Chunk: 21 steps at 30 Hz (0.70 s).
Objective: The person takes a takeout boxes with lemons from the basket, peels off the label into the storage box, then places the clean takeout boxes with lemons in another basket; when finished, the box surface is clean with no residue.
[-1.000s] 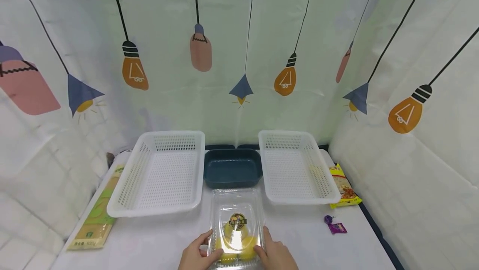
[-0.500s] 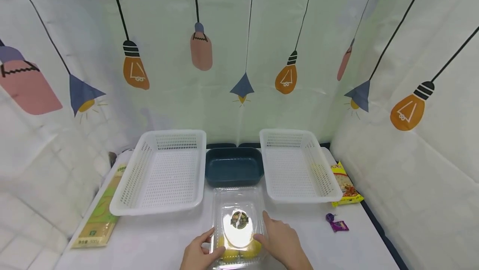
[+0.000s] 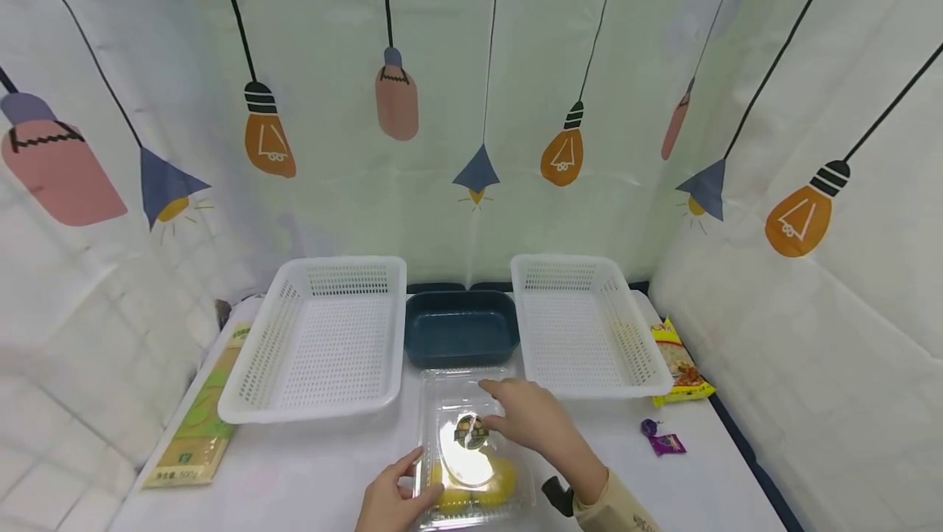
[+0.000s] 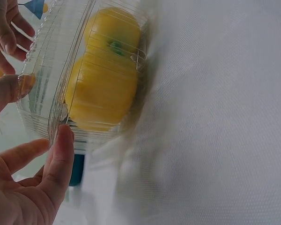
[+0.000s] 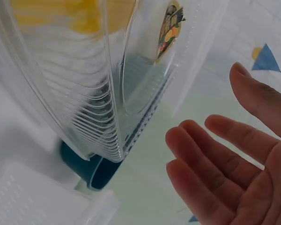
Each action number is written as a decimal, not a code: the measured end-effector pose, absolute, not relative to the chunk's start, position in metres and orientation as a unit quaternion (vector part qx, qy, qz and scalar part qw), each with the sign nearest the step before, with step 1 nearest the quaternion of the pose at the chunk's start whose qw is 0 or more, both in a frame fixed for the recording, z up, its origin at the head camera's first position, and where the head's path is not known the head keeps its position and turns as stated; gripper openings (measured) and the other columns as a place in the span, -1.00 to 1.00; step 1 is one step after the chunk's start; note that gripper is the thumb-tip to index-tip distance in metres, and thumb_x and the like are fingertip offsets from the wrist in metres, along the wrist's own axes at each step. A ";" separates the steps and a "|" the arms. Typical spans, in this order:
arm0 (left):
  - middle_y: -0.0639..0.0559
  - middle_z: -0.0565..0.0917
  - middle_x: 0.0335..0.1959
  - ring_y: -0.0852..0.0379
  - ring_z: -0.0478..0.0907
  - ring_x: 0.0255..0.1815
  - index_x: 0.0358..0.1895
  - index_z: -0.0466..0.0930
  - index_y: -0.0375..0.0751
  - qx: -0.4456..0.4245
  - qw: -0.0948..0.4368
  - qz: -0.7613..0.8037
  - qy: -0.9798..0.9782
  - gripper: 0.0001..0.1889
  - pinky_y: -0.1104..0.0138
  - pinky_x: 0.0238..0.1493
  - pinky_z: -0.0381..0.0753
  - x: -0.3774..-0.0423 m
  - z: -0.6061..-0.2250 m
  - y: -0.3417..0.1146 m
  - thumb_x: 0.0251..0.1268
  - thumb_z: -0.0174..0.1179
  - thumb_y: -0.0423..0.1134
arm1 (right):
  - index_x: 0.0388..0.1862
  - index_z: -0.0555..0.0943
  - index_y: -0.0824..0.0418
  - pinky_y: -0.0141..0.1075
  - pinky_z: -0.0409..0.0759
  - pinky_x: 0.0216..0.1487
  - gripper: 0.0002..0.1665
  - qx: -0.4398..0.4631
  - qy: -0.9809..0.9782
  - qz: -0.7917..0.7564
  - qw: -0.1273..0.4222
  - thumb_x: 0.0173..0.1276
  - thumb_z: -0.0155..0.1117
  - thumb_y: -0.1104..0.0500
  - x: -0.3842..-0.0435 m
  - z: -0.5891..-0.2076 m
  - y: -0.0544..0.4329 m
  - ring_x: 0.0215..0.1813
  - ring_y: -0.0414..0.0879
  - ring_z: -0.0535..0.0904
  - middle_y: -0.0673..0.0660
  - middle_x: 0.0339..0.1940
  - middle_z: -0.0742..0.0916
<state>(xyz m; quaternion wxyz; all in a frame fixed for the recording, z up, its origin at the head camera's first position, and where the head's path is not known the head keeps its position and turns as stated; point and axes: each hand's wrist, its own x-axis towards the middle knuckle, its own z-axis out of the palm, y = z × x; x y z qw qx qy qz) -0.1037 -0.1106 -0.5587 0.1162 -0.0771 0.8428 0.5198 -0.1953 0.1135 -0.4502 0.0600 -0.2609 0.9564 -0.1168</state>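
Observation:
A clear plastic clamshell box [image 3: 471, 475] with a round sticker on its lid lies at the table's front middle. Inside it, the left wrist view shows yellow bell peppers [image 4: 103, 89], one with a green stem. My left hand [image 3: 394, 498] holds the box at its near left edge, thumb on the lid and fingers against the side. Over the far half of the lid is my right hand [image 3: 526, 413]. In the right wrist view its fingers [image 5: 210, 173] are spread loosely, apart from the box, with nothing between them.
Behind the box stands a dark teal tray [image 3: 462, 360], between a white basket [image 3: 309, 416] on the left and another white basket [image 3: 597, 392] on the right. A long noodle packet [image 3: 187, 442] lies far left. A yellow snack bag [image 3: 681, 368] and purple candies [image 3: 666, 444] lie right.
My right hand has left the right edge of the box and moved forward over the lid's far half. The left hand keeps its hold on the left edge.

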 end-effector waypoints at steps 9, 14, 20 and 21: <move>-0.22 0.65 -0.07 0.16 0.68 -0.35 0.34 0.44 -0.37 -0.078 0.104 0.516 0.847 -0.18 0.32 -0.32 0.68 -0.104 -0.555 -0.111 0.12 0.40 0.11 | 0.18 0.65 0.03 -0.33 0.71 -0.12 -0.40 -0.335 0.937 -0.071 0.077 0.15 0.52 -0.08 -0.223 -0.447 0.094 -0.02 -0.16 0.74 -0.02 0.01 0.81; -0.19 0.65 -0.10 0.22 0.62 -0.43 0.34 0.44 -0.37 -0.076 0.102 0.513 0.849 -0.18 0.42 -0.43 0.58 -0.103 -0.555 -0.111 0.12 0.40 0.12 | 0.16 0.67 0.01 -0.35 0.69 -0.08 -0.42 -0.360 0.924 -0.058 0.112 0.13 0.54 -0.04 -0.232 -0.450 0.084 -0.04 -0.19 0.74 -0.03 -0.01 0.81; -0.15 0.64 -0.16 0.23 0.62 -0.52 0.33 0.42 -0.45 -0.059 0.106 0.523 0.844 -0.19 0.45 -0.52 0.56 -0.101 -0.556 -0.112 0.15 0.38 0.08 | 0.07 0.71 -0.04 -0.38 0.67 -0.13 -0.48 -0.362 0.923 -0.027 0.132 0.09 0.57 -0.05 -0.231 -0.459 0.074 -0.10 -0.27 0.70 -0.09 -0.10 0.81; -0.15 0.64 -0.15 0.23 0.63 -0.51 0.33 0.42 -0.44 -0.059 0.109 0.524 0.843 -0.19 0.45 -0.51 0.57 -0.101 -0.556 -0.112 0.15 0.38 0.08 | 0.06 0.71 -0.04 -0.39 0.66 -0.14 -0.49 -0.364 0.922 -0.021 0.131 0.09 0.57 -0.05 -0.231 -0.460 0.073 -0.12 -0.28 0.70 -0.10 -0.11 0.81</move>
